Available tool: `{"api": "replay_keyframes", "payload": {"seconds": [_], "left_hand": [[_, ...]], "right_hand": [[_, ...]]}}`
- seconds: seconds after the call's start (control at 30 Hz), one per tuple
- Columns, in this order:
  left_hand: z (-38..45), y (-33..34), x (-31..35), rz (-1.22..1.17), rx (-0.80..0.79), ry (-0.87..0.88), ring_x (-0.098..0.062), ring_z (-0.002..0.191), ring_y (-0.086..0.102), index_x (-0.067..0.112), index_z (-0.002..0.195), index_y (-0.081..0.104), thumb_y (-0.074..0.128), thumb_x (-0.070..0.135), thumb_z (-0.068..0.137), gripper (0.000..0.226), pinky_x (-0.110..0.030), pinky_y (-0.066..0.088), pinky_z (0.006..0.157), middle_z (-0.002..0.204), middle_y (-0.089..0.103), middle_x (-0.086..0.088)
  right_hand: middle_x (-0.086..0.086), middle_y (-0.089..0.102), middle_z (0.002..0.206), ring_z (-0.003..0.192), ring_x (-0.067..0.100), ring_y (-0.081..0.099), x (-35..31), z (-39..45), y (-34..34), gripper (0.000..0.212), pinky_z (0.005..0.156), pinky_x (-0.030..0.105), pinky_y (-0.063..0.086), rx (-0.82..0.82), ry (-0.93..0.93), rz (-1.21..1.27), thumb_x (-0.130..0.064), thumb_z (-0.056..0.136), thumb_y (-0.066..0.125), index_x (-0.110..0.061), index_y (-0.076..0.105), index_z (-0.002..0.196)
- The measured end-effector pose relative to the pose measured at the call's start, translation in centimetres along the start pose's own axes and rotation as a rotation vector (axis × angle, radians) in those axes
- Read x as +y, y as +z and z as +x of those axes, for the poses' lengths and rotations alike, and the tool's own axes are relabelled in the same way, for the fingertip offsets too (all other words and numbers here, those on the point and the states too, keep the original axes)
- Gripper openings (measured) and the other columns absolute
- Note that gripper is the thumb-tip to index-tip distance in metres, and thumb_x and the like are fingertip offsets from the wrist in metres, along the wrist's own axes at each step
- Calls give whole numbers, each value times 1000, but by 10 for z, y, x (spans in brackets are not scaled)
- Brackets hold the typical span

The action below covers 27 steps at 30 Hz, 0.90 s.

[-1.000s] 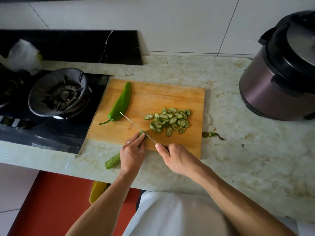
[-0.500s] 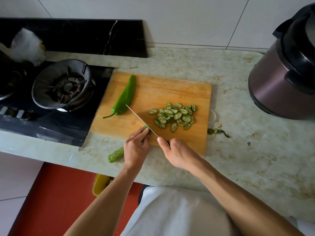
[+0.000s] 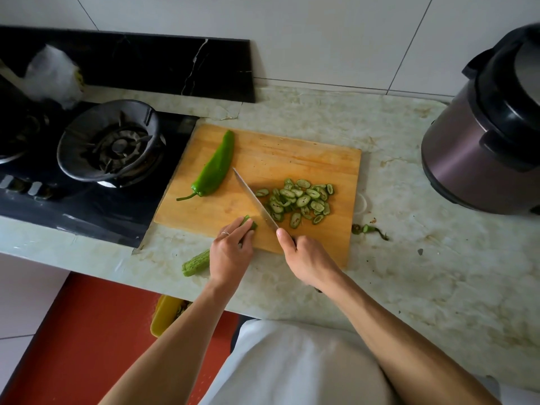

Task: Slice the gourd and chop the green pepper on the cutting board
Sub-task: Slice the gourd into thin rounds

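A wooden cutting board [image 3: 292,153] lies on the marble counter. A whole green pepper [image 3: 214,171] rests on its left side. Several gourd slices [image 3: 301,200] are piled on its right half. My left hand [image 3: 230,254] grips the ridged gourd [image 3: 197,263], whose cut end sticks out past my fingers onto the board's front edge while its tail lies on the counter. My right hand [image 3: 306,258] holds a knife [image 3: 254,200], its blade lying just right of the gourd's cut end, tip pointing toward the pepper.
A gas stove [image 3: 108,147] sits left of the board. A dark pressure cooker [image 3: 485,135] stands at the right. Gourd scraps [image 3: 369,230] lie on the counter right of the board. A yellow bin [image 3: 165,317] sits below the counter edge.
The knife blade has shifted slightly right, away from the gourd's cut end. My view has moved a little; both hands keep their grips.
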State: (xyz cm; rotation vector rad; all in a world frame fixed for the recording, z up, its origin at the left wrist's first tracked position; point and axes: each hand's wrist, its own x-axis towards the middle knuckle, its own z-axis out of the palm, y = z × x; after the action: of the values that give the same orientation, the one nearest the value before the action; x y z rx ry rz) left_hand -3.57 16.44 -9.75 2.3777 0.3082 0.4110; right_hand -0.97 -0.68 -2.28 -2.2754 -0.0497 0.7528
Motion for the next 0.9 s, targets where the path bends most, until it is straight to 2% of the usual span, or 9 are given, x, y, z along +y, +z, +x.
{"api": "replay_keyframes", "payload": {"seconds": [0.1,0.17,0.23,0.33,0.43,0.6,0.83,0.9], "left_hand": [[0,-1,-1,5,-4,13,-26,110,68,10,112,77,75,4,85,27,-26,48,98,119,71,-12],[1,-2,-1,-18,-2,-1,-25,109,68,11,112,77,75,5,85,27,-25,47,98,119,71,-11],[0,-4,0,-55,5,-29,-22,108,68,13,110,77,76,4,84,28,-21,46,98,118,71,-10],[0,-5,2,-85,3,-47,-20,106,69,14,109,78,76,3,82,29,-22,48,97,118,71,-10],[1,-6,2,-87,-2,-51,-19,106,69,15,109,78,77,4,82,29,-19,46,98,118,72,-8],[0,-6,3,-105,14,-49,-18,104,68,16,109,78,76,3,82,30,-34,56,92,118,72,-9],[-1,-2,-2,-60,14,-2,-23,106,70,12,109,77,76,1,82,30,-36,55,96,118,71,-13],[-1,-1,-2,-65,12,-11,-23,108,69,12,110,77,76,1,82,30,-32,53,98,118,71,-13]], "right_hand": [[6,56,65,64,26,55,-1,-3,-7,69,63,39,48,1,18,54,-62,100,29,-7,56,67],[6,57,64,58,23,55,-2,-8,-9,70,57,34,46,-13,-7,49,-62,100,31,-5,57,69],[3,55,59,54,18,52,-2,-13,-8,67,52,31,39,-27,-42,28,-62,99,33,-9,52,63],[1,52,57,53,18,49,-3,-17,-6,64,53,32,37,-46,-56,36,-61,100,34,-12,46,60],[3,55,60,55,19,52,-3,-20,-8,64,54,32,38,-54,-43,44,-61,100,34,-10,50,64],[1,48,56,49,18,46,-4,-20,-10,63,46,29,33,-70,-45,19,-61,100,32,-12,44,62],[4,54,63,57,20,52,-9,-17,-4,62,53,31,34,-55,-48,-51,-63,100,31,-15,44,63],[3,52,62,54,20,52,-13,-11,-4,62,49,29,35,-75,-33,-44,-63,100,29,-15,45,64]]}}
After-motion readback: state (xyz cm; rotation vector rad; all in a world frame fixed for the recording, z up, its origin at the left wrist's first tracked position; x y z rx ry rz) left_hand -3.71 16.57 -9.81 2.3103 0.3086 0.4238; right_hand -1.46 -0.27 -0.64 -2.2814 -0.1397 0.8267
